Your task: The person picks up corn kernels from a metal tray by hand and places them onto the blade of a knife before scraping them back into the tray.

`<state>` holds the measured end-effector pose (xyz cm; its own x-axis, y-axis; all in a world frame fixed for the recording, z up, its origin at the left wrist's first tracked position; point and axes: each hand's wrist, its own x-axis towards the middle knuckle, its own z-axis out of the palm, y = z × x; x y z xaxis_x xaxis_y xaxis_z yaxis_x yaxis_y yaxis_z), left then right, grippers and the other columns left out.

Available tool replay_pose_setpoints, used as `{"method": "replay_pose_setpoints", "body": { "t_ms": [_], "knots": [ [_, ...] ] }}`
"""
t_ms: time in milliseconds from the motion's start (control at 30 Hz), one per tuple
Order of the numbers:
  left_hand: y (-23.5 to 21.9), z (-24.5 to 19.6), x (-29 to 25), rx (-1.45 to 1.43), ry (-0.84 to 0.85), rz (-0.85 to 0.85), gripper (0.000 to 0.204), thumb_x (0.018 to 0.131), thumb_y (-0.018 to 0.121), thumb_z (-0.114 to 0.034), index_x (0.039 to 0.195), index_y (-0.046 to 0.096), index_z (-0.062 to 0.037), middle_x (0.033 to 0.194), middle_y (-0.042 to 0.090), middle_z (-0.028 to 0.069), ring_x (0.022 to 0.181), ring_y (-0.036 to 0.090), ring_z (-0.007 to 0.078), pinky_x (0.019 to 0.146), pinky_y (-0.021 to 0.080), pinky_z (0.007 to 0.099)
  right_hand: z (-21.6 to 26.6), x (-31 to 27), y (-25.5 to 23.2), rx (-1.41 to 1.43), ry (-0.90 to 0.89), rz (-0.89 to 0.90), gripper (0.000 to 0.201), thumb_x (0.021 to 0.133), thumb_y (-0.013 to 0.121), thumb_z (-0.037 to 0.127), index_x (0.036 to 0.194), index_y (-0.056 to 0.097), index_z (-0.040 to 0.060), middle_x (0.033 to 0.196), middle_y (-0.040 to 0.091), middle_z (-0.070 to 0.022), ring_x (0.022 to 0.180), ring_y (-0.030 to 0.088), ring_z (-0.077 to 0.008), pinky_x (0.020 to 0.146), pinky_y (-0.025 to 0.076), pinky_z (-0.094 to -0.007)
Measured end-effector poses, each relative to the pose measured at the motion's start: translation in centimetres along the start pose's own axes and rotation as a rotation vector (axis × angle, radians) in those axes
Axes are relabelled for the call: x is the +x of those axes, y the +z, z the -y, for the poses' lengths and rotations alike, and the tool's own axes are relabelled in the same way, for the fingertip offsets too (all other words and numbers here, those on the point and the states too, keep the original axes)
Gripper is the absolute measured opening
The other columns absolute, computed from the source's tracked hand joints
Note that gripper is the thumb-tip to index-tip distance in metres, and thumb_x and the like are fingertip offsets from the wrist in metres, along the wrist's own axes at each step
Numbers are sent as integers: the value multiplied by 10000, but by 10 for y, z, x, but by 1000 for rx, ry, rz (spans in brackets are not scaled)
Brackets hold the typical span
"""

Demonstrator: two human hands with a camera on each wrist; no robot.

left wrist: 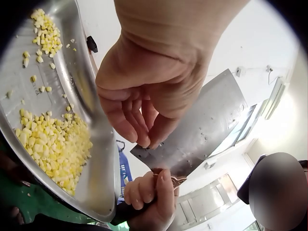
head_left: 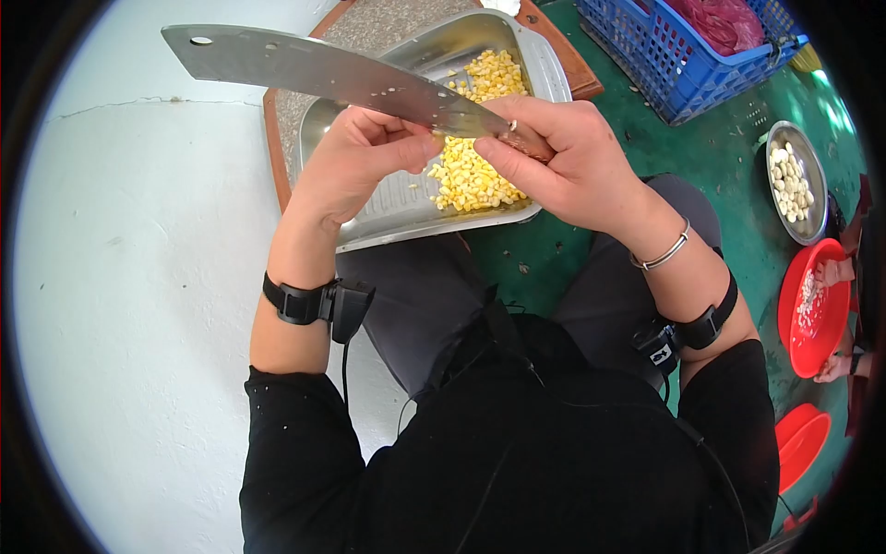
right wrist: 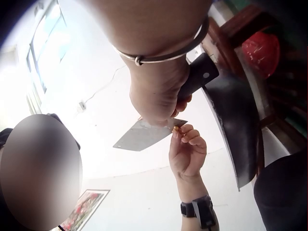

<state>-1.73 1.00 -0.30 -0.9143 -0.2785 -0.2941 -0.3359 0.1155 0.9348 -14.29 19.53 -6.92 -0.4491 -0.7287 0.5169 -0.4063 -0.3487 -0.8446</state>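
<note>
My right hand (head_left: 577, 162) grips the black handle of a cleaver (head_left: 314, 69), its thumb near the copper-coloured collar. The broad blade points to the left, raised over a metal tray (head_left: 388, 198). Close to the cutting edge, my left hand (head_left: 355, 166) brings thumb and fingertips together, pinching a small yellow piece of corn (right wrist: 176, 128) that shows in the right wrist view. Bits of corn stick to the blade. Loose corn kernels (head_left: 475, 180) lie heaped in the tray below both hands, with a smaller patch behind.
The tray sits on a speckled, wood-edged top (head_left: 388, 23), above my knees. A blue crate (head_left: 678, 69) stands at the back right. Farther right are a bowl of pale pieces (head_left: 791, 185) and a red basin (head_left: 791, 300) with another person's hands. A white wall (head_left: 138, 277) borders the left.
</note>
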Motion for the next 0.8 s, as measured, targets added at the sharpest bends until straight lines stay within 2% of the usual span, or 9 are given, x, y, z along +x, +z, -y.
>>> {"method": "replay_pose_setpoints", "body": {
  "t_ms": [67,133,267,333,433,533,733,800],
  "knots": [
    [-1,2,3,82,-17,15,154,796,697,-62,934,660,-5,801,664,51,689,584,83,659,472,221,1,0,-1,-9,-9,-9,213,824,653,142,999,635,22,545,472,-82,465,453,-186,469,377,-295],
    [-7,9,6,330,-35,-71,136,794,701,-80,902,670,-3,771,655,33,682,579,75,655,465,210,1,0,-2,-19,-17,-17,213,824,652,140,1002,636,24,540,459,-78,467,444,-175,470,373,-290],
    [-44,33,16,539,-25,-195,127,789,700,-83,884,672,-2,787,656,32,688,584,84,658,470,225,-1,0,-3,-29,25,-52,214,827,644,139,1012,640,32,534,415,-59,470,402,-156,470,356,-283],
    [-57,39,14,903,-227,-284,130,773,698,-76,882,676,-9,793,666,50,705,611,125,664,487,259,-2,0,-3,-26,23,-58,214,828,642,140,1014,641,34,533,403,-53,472,391,-151,471,352,-281],
    [-67,63,6,1005,-230,-239,144,754,702,-83,879,673,-17,787,670,78,709,628,165,672,497,287,-1,0,-2,-26,14,-58,216,827,640,141,1014,640,32,537,426,-62,473,409,-159,475,362,-285],
    [-67,75,6,988,-190,-235,149,748,708,-102,868,669,-21,761,667,81,699,629,180,667,501,297,1,1,-2,-11,19,-54,214,825,641,142,1010,640,34,545,454,-74,475,430,-172,479,372,-289],
    [-54,74,8,930,-140,-171,135,763,684,-121,832,649,-11,744,658,81,685,621,166,642,494,294,1,2,0,-46,27,-35,212,823,642,154,997,635,33,560,482,-93,481,457,-200,488,389,-298],
    [-47,70,10,945,-141,-149,135,772,671,-130,818,640,-7,735,652,81,679,617,162,636,491,290,-3,2,3,-37,-51,-74,161,843,651,104,954,610,-5,524,255,-7,471,282,-94,449,252,-271]
  ]
}}
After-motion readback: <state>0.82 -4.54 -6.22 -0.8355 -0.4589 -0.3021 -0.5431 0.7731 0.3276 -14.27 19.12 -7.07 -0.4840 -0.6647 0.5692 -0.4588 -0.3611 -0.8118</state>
